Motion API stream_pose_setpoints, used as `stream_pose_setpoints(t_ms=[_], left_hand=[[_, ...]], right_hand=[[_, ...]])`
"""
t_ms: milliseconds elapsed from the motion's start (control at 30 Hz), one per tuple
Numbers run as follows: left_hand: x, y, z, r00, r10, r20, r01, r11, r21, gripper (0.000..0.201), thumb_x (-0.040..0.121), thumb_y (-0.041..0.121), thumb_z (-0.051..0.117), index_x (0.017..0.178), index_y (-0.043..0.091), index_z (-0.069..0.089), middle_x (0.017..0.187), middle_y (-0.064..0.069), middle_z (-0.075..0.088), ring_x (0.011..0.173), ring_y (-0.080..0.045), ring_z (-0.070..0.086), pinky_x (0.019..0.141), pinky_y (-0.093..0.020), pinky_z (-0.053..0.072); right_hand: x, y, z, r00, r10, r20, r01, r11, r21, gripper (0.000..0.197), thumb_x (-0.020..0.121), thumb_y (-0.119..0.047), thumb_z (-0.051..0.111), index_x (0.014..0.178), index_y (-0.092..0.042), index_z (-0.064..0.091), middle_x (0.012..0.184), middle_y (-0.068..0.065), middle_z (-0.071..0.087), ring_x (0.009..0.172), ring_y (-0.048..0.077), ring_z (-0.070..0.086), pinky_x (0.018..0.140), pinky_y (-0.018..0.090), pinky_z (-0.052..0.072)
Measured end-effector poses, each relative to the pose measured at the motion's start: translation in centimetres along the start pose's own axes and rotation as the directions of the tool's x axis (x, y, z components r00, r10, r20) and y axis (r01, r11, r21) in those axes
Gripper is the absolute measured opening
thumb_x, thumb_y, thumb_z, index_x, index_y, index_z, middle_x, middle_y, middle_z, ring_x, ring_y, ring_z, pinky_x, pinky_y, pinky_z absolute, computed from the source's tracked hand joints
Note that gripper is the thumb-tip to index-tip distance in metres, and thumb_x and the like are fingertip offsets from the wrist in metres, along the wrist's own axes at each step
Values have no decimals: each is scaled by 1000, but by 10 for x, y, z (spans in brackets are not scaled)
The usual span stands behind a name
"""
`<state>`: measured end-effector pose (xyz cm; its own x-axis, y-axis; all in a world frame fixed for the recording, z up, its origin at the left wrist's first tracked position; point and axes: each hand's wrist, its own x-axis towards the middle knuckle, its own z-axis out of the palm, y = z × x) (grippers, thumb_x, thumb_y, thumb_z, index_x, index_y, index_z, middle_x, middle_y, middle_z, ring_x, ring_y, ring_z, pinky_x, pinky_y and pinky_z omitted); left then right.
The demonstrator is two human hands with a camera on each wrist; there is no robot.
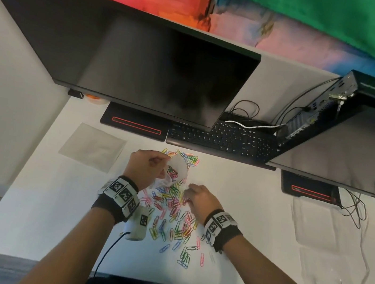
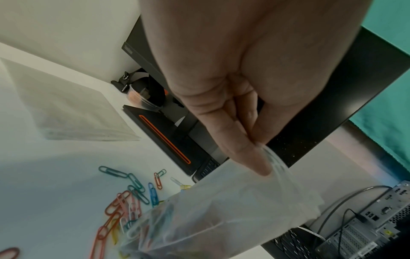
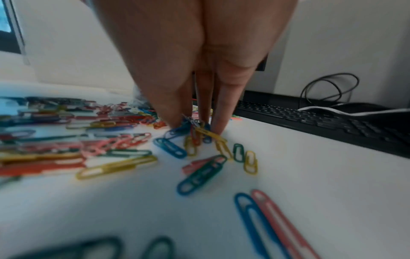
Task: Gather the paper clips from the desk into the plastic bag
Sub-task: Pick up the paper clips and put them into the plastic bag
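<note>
Several coloured paper clips lie scattered over the middle of the white desk. My left hand pinches the rim of a clear plastic bag and holds it just above the pile; some clips show inside it. In the left wrist view thumb and fingers pinch the plastic bag at its top edge. My right hand reaches down into the pile beside the bag. Its fingertips close round a small bunch of paper clips on the desk.
A dark monitor hangs over the back of the desk, with a black keyboard under it. A flat clear bag lies at the left. A second monitor, a small computer and loose cables stand at the right.
</note>
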<state>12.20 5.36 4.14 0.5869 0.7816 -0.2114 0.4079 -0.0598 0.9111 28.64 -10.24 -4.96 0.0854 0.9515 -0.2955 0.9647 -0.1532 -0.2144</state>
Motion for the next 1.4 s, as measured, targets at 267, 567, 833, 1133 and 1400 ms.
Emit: stream_pose_setpoints(t_ms=[267, 567, 833, 1133, 1400], left_hand=[[-2, 7, 7, 999, 6, 36, -6, 1000, 19, 11, 92, 15, 66, 95, 15, 76, 76, -5, 76, 65, -19, 74, 74, -37, 63], [0, 8, 18, 994, -17, 105, 17, 1000, 3, 13, 93, 11, 63, 99, 8, 75, 78, -8, 75, 69, -22, 74, 73, -40, 63], [-2, 16, 25, 991, 3, 137, -10, 999, 50, 13, 93, 10, 64, 97, 12, 76, 79, -8, 76, 71, -23, 74, 73, -39, 63], [-1, 7, 22, 991, 7, 137, -23, 993, 112, 13, 91, 14, 66, 98, 16, 77, 86, -2, 77, 75, -16, 75, 77, -39, 63], [-4, 8, 27, 991, 6, 133, -17, 996, 83, 15, 93, 8, 63, 97, 13, 76, 81, -5, 77, 69, -18, 75, 73, -41, 63]], right_hand=[[-1, 16, -26, 866, 500, -22, -392, 705, 592, 12, 84, -23, 73, 93, -17, 77, 86, 1, 74, 67, 10, 66, 59, 13, 52], [-7, 1, -94, 891, 410, 195, -82, -278, 957, 23, 82, 5, 68, 105, 4, 67, 103, 13, 73, 90, 19, 71, 78, 24, 58], [12, -36, -102, 893, 435, 116, -281, 337, 899, 24, 77, -5, 77, 101, -7, 75, 89, 6, 75, 68, 10, 73, 67, 19, 58], [20, -50, -107, 907, 422, 10, -315, 662, 680, 12, 77, -3, 72, 83, -11, 79, 80, 6, 75, 67, 14, 66, 67, 21, 57], [13, -50, -106, 972, 234, -24, -200, 876, 440, 23, 84, 0, 57, 78, -11, 76, 77, 6, 71, 69, 16, 58, 70, 22, 46]])
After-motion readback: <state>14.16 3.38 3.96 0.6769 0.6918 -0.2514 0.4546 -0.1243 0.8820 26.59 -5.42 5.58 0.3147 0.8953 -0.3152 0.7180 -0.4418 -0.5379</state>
